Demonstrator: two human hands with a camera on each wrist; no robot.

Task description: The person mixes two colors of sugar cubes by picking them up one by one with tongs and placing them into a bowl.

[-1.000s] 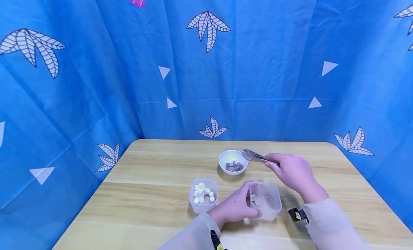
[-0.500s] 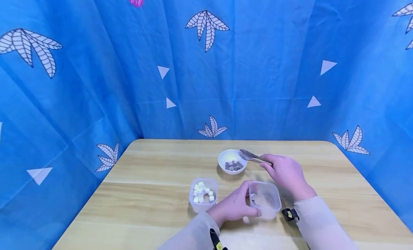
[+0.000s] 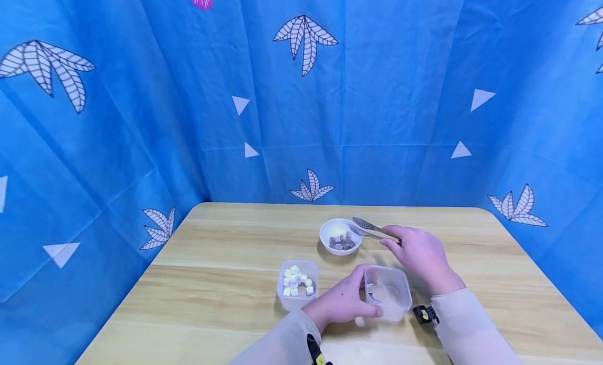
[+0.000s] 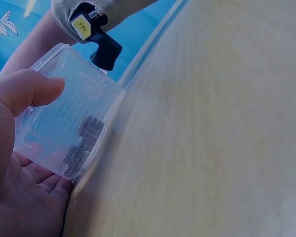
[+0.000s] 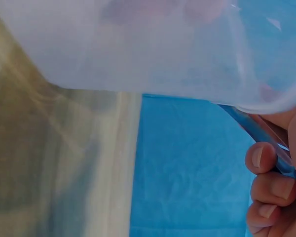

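Observation:
My right hand (image 3: pixel 421 255) grips metal tongs (image 3: pixel 372 228), whose perforated ends are spread apart at the right rim of a white bowl (image 3: pixel 324 240). Several grey-brown cubes (image 3: pixel 341 243) lie in that bowl. With thumb in front and fingers behind, my left hand (image 3: pixel 346 299) holds a clear plastic container (image 3: pixel 390 312) by its left side. A few dark cubes (image 4: pixel 89 129) show low inside this container in the left wrist view. In the right wrist view, curled fingers (image 5: pixel 271 187) wrap the tongs' handle, and the container hides much of the tool.
Left of my left forearm stands another clear plastic container (image 3: pixel 288 303) with several white cubes (image 3: pixel 293 280). All of it sits on a light wooden table (image 3: pixel 226 281). A blue patterned curtain (image 3: pixel 395 92) hangs behind and at both sides.
My right hand has shifted a little left with the tongs, and their ends have spread apart. Cubes in the bowl sit slightly differently. My left hand and its container stay in place.

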